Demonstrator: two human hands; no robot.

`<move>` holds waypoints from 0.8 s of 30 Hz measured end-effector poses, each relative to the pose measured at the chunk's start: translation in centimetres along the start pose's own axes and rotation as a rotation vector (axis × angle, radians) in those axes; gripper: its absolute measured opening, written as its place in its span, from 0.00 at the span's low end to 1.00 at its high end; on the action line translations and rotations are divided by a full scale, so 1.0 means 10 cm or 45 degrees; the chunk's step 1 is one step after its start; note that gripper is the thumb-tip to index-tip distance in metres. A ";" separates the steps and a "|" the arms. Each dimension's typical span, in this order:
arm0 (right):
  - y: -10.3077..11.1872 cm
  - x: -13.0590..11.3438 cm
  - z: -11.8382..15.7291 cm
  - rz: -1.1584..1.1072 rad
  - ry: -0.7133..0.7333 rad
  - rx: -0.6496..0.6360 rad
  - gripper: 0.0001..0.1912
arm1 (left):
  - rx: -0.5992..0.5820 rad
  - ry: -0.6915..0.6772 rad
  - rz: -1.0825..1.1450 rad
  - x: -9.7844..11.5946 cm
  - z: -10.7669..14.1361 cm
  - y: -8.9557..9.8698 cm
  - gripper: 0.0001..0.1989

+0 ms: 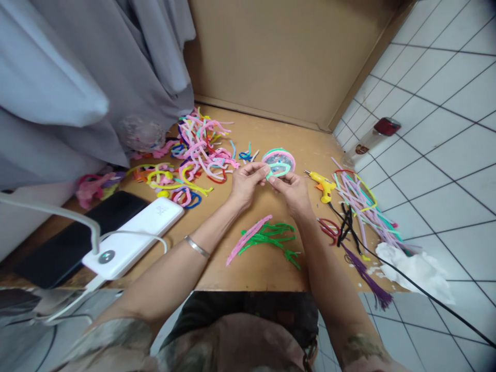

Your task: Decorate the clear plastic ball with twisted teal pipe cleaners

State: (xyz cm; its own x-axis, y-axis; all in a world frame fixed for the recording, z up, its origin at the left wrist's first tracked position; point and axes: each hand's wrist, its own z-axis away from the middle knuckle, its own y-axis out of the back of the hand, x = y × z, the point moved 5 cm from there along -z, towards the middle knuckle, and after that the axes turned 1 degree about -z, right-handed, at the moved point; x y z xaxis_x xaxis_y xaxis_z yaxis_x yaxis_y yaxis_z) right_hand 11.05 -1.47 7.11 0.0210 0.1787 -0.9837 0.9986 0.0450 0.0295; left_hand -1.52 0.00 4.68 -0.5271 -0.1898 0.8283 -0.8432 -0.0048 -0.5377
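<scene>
Between my two hands is a mint-green pipe cleaner (282,169) bent into a loop. My left hand (248,182) pinches its left end between thumb and fingers. The fingers of my right hand (291,188) are closed on its lower side. Just behind the loop lies a round clear piece rimmed with pink and green pipe cleaner (278,154); the loop partly covers it. Nearer to me, between my forearms, are a pink pipe cleaner strip (248,240) and several green pipe cleaner pieces (271,236).
A heap of coloured pipe cleaners (199,142) sits back left. To the right are a yellow glue gun (323,187) with its cord, red-handled scissors (329,231), pale pipe cleaners (358,199), a purple tassel (364,274) and a bottle (368,144). A white power bank (134,235) lies left.
</scene>
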 end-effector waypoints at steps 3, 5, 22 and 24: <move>-0.01 0.00 0.00 0.006 0.002 0.017 0.17 | -0.005 0.016 0.016 0.01 0.00 0.01 0.16; -0.02 0.01 0.01 0.002 -0.007 0.027 0.17 | -0.016 0.027 0.013 0.02 0.00 0.01 0.16; -0.01 0.05 -0.01 -0.004 -0.032 -0.021 0.16 | -0.092 -0.118 -0.191 0.01 0.00 -0.01 0.20; -0.01 0.05 -0.01 -0.024 -0.056 -0.045 0.17 | -0.041 -0.115 -0.200 0.02 -0.01 0.02 0.20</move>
State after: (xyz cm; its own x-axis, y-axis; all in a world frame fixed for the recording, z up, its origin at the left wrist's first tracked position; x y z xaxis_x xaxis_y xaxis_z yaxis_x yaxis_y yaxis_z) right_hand 11.01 -1.31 6.60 0.0051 0.1339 -0.9910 0.9964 0.0831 0.0163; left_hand -1.82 0.07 4.69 -0.3779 -0.2768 0.8835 -0.9182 -0.0100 -0.3959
